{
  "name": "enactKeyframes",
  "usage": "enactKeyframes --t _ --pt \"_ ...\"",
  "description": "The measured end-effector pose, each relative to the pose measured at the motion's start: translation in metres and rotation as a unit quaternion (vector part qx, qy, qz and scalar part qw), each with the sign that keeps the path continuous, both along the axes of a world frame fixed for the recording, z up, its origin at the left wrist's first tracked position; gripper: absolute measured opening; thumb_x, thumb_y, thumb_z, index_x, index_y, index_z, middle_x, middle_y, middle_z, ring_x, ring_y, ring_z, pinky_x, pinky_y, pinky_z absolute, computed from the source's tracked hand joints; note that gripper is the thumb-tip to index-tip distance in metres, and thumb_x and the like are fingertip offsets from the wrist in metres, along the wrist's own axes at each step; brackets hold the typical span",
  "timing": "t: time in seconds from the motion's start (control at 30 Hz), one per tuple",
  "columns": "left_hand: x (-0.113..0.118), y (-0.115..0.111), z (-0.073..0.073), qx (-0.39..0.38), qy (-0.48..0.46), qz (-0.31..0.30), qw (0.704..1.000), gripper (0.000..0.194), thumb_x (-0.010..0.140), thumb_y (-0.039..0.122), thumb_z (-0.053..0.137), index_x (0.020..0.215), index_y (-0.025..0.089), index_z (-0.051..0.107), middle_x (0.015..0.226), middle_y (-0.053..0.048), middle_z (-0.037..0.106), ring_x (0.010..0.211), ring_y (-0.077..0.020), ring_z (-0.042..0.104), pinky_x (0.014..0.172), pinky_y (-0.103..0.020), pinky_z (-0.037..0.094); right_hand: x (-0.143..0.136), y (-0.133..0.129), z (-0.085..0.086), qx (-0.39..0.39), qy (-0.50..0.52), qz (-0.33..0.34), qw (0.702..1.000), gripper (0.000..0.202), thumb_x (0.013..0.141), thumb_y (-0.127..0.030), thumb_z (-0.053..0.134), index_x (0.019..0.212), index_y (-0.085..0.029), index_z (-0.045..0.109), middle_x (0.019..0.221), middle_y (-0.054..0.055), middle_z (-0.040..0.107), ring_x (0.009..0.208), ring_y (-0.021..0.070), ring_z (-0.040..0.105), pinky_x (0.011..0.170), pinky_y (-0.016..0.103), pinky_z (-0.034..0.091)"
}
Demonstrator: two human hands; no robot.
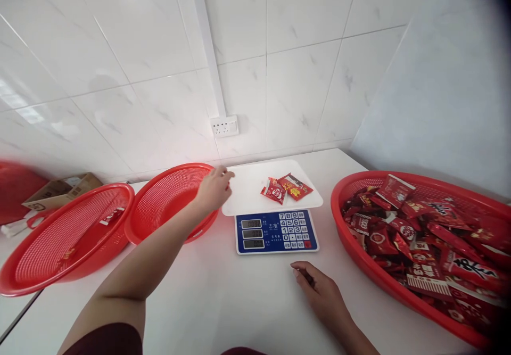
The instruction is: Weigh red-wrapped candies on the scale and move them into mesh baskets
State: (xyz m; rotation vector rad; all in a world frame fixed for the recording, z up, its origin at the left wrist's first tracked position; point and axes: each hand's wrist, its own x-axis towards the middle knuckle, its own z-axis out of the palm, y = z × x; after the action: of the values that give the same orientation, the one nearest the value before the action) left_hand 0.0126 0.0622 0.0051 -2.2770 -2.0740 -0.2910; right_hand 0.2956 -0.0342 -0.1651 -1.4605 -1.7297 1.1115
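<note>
My left hand (pixel 215 187) is over the right rim of the middle red basket (pixel 159 200), beside the scale's white tray (pixel 247 187). Its fingers are curled, and whether they hold anything is hidden. Two red packets lie on the tray, a smaller one (pixel 274 190) touching a larger one (pixel 295 186). Below the tray is the scale's blue keypad panel (pixel 275 232) with lit displays. My right hand (pixel 315 288) rests on the white table (pixel 223 296) in front of the scale, fingers loosely curled with a gap at the thumb and nothing visible in them.
At the right, a large red basket (pixel 343 211) is heaped with red packets. Another red basket (pixel 80 259) at the left holds a few packets. Behind it are a cardboard box (pixel 51 200) and a red object (pixel 16 190). A wall socket (pixel 224 126) is above the tray.
</note>
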Motion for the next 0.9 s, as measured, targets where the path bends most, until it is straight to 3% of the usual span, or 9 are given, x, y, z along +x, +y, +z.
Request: enactKeyframes --t 0.1,0.17,0.33,0.4,0.5,0.6,0.73,0.9 --pt "-0.018 -0.004 0.013 0.015 0.028 0.044 0.999 0.040 0.085 0.024 0.046 0.124 0.016 0.052 0.133 -0.018 0.044 0.129 -0.0383 0.034 0.103 -0.061 0.026 0.000 0.000 0.001 0.002 -0.003 0.001 1.000 0.030 0.081 -0.046 0.047 0.091 -0.026 0.066 0.080 0.001 0.072 0.073 0.0199 0.067 0.067 0.029 0.052" --pt "-0.014 -0.002 0.012 -0.004 0.031 0.023 0.999 0.047 0.085 0.038 0.052 0.128 0.019 0.048 0.141 -0.016 0.039 0.136 -0.0382 0.024 0.107 -0.063 0.017 0.000 0.000 0.003 0.002 -0.010 0.007 1.000 0.029 0.081 -0.045 0.047 0.091 -0.026 0.066 0.078 0.001 0.071 0.072 0.0200 0.067 0.066 0.029 0.052" --pt "0.046 0.023 -0.018 -0.080 -0.053 -0.166 0.981 0.069 0.085 0.060 0.044 0.142 0.024 0.028 0.155 -0.013 0.018 0.144 -0.0299 0.009 0.112 -0.049 0.019 -0.002 0.000 0.004 0.016 -0.013 0.003 1.000 0.028 0.081 -0.045 0.046 0.089 -0.026 0.066 0.074 0.000 0.071 0.066 0.0193 0.065 0.062 0.029 0.051" --pt "0.072 0.038 -0.029 -0.104 -0.057 -0.203 0.972 0.080 0.082 0.064 0.044 0.145 0.022 0.020 0.156 -0.014 0.014 0.144 -0.0301 0.006 0.113 -0.049 0.017 -0.003 0.000 0.003 0.024 -0.003 -0.008 1.000 0.027 0.081 -0.044 0.047 0.088 -0.026 0.066 0.074 0.000 0.071 0.066 0.0191 0.065 0.062 0.029 0.051" --pt "0.092 0.058 -0.039 -0.122 -0.041 -0.217 0.968 0.089 0.078 0.064 0.051 0.147 0.020 0.015 0.150 -0.016 0.030 0.141 -0.0313 0.020 0.110 -0.047 0.024 -0.003 -0.001 0.001 0.035 0.002 -0.018 0.999 0.027 0.081 -0.043 0.048 0.088 -0.025 0.066 0.073 0.000 0.070 0.066 0.0186 0.064 0.063 0.028 0.051" --pt "0.093 0.069 -0.042 -0.116 -0.035 -0.204 0.972 0.085 0.074 0.059 0.058 0.143 0.020 0.027 0.132 -0.016 0.049 0.125 -0.0335 0.044 0.098 -0.045 0.039 -0.002 -0.002 0.001 0.035 -0.003 -0.008 0.999 0.028 0.082 -0.043 0.046 0.089 -0.024 0.066 0.073 0.001 0.070 0.066 0.0186 0.064 0.063 0.029 0.050" --pt "0.083 0.069 -0.046 -0.089 -0.048 -0.163 0.981 0.062 0.076 0.052 0.060 0.128 0.020 0.048 0.119 -0.013 0.053 0.102 -0.0290 0.059 0.084 -0.039 0.048 -0.001 -0.002 0.003 0.026 -0.004 0.014 1.000 0.030 0.083 -0.043 0.044 0.091 -0.024 0.065 0.075 0.001 0.069 0.067 0.0189 0.063 0.065 0.029 0.050" --pt "0.060 0.065 -0.044 -0.031 -0.080 -0.103 0.991 0.030 0.080 0.026 0.057 0.109 0.018 0.059 0.108 -0.008 0.055 0.095 -0.0190 0.060 0.085 -0.028 0.048 -0.002 -0.003 0.001 0.029 0.001 0.001 1.000 0.030 0.082 -0.044 0.044 0.090 -0.024 0.066 0.075 0.002 0.070 0.069 0.0196 0.064 0.065 0.030 0.050"
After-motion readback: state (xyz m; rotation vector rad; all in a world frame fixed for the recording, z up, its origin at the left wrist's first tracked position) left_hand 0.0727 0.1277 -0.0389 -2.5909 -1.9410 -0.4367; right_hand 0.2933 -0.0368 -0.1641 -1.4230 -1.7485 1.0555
